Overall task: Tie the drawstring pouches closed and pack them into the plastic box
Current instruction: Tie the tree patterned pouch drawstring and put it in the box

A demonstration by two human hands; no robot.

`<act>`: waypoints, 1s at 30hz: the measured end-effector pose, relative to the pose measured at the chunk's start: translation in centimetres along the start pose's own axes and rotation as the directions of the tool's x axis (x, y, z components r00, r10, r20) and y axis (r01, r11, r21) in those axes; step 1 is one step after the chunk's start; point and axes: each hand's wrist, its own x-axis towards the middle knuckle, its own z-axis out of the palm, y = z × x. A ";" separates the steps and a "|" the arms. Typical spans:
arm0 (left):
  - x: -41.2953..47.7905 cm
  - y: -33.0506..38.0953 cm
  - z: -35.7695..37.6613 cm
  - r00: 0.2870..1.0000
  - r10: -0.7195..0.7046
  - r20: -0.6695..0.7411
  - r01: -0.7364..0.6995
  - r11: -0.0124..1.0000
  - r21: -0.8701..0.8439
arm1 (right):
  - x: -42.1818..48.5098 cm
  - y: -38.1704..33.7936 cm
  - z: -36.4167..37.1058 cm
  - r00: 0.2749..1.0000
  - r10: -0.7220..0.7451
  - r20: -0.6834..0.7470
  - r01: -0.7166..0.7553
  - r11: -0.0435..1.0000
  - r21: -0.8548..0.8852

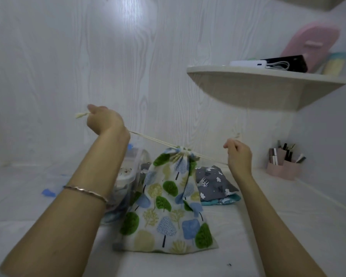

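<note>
A white pouch printed with green and blue trees (166,208) stands on the white table, its mouth gathered tight at the top. Cream drawstrings (154,139) run taut from the mouth to both sides. My left hand (103,119) grips the left cords, raised up and to the left, with the knotted cord end sticking out past my fingers. My right hand (238,154) grips the right cords, level with the pouch top. A clear plastic box (132,172) sits behind my left forearm, mostly hidden. A grey patterned pouch (214,181) lies behind the tree pouch to the right.
A rounded wall shelf (268,84) juts out at upper right, carrying a power bank, a black device and a pink item. A pink holder with cosmetics (284,166) stands at the right wall. Small blue scraps (48,192) lie on the table at left.
</note>
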 end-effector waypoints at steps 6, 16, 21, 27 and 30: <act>-5.5 1.2 0.0 0.639 -0.194 0.744 0.031 0.973 0.227 | -0.8 -3.3 0.9 0.986 -0.047 0.162 0.055 0.998 -0.044; -7.7 -1.4 4.5 0.523 -0.262 0.811 0.268 0.954 0.136 | -5.3 -10.7 3.6 0.348 -0.003 0.938 -0.407 0.901 0.153; -5.6 -3.9 3.4 0.640 -0.384 0.665 0.270 0.923 0.273 | -5.0 -9.4 2.7 0.464 -0.122 0.877 -0.494 0.787 0.371; -7.9 -3.8 0.4 0.510 -0.458 0.728 -0.407 0.618 0.673 | -4.7 -8.8 3.2 0.701 0.046 0.712 -0.427 0.827 0.367; -7.5 -3.7 -0.3 0.500 -0.332 0.799 -0.407 0.724 0.556 | -4.3 -8.3 3.1 0.729 0.070 0.681 -0.432 0.819 0.379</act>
